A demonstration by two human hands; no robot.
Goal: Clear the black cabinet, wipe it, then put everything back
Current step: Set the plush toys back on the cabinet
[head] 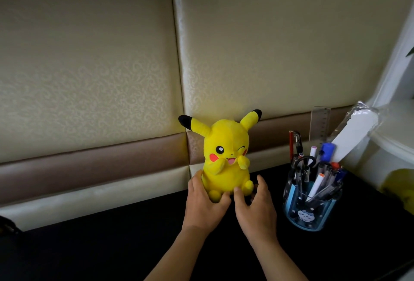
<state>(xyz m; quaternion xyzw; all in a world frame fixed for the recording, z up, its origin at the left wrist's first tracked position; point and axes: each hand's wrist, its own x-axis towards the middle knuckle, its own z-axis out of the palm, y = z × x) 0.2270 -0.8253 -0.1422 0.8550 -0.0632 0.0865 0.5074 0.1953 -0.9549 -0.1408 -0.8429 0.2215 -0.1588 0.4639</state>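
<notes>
A yellow plush toy point(226, 157) with black-tipped ears sits upright at the back of the black cabinet top point(112, 247), against the padded wall. My left hand point(203, 206) grips its lower left side, fingers behind the body and thumb under its foot. My right hand point(255, 209) is at its other foot with fingers spread and straight; the thumb touches the foot.
A blue see-through pen holder point(311, 209) full of pens, markers and scissors stands to the right. A clear ruler point(320, 124) and a white plastic-wrapped item point(354, 132) lean behind it. White furniture point(394, 137) borders the right edge. A dark object point(6, 224) shows at the far left.
</notes>
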